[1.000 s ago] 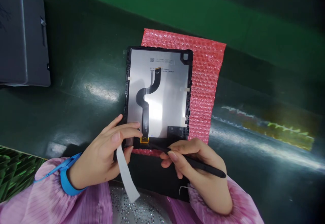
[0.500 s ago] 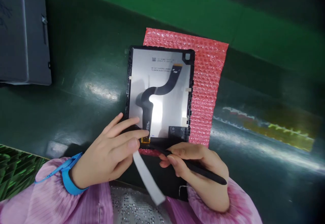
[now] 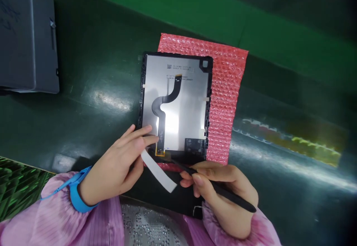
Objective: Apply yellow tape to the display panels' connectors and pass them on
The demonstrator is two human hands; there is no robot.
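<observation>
A tablet display panel (image 3: 184,117), silver-backed in a black frame, lies face down at the centre. A curved black flex cable (image 3: 162,121) runs up its back from a gold-edged end near the bottom edge. My left hand (image 3: 118,164) rests two fingertips on the panel's lower left, beside the cable. A white strip (image 3: 158,171) sticks out from under that hand, pinched at its upper end. Pen-fashion, my right hand (image 3: 220,186) grips a slim black pointed tool (image 3: 232,199), its tip close to the panel's bottom edge, right of the cable's gold end. Contact there is unclear.
Pink bubble wrap (image 3: 227,90) lies under the panel, showing at the top and right. A grey case (image 3: 28,38) stands at the far left of the dark green table (image 3: 97,52). Yellowish strips (image 3: 315,145) lie at the right.
The cable's free upper end has swung left and lies lower on the panel. My left fingers have drawn back left, off the cable. The white strip's loose end rose; my right hand moved slightly down and right.
</observation>
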